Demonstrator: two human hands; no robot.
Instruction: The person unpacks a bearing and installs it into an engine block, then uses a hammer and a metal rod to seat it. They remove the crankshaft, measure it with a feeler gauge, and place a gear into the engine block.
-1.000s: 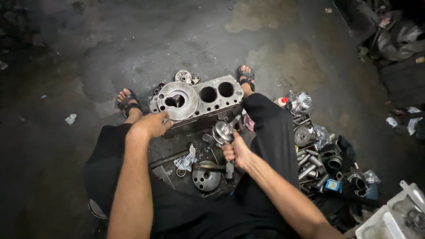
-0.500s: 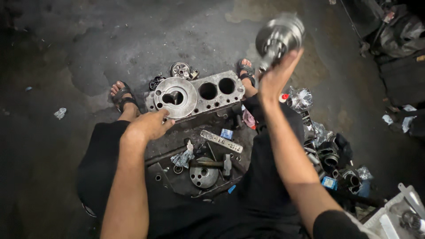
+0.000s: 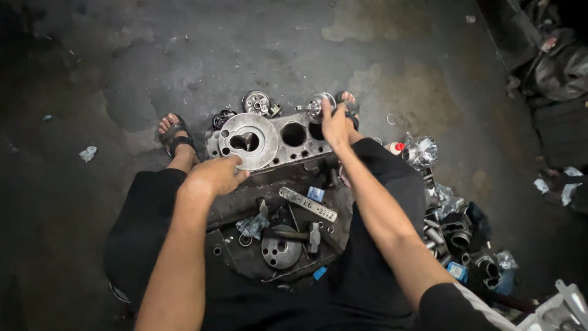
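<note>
A grey metal engine block (image 3: pixel 283 147) with round cylinder bores stands on the floor between my feet. Its left bore carries a round silver plate (image 3: pixel 247 140). My left hand (image 3: pixel 215 176) rests on the block's near left edge, fingers curled against that plate. My right hand (image 3: pixel 334 124) holds a silver piston (image 3: pixel 316 108) at the block's far right bore, the piston head lying sideways over the opening.
Below the block lie a flat metal bar (image 3: pixel 308 205), a hammer (image 3: pixel 303 235), a round metal part (image 3: pixel 281 247) and crumpled plastic (image 3: pixel 252 225). Several dark engine parts and bagged pieces (image 3: pixel 456 220) pile at my right. A pulley-like part (image 3: pixel 256 102) sits beyond the block.
My right hand lifted the piston from near my lap, raised it high, then brought it down to the block's right bore. My left hand stayed on the block.
</note>
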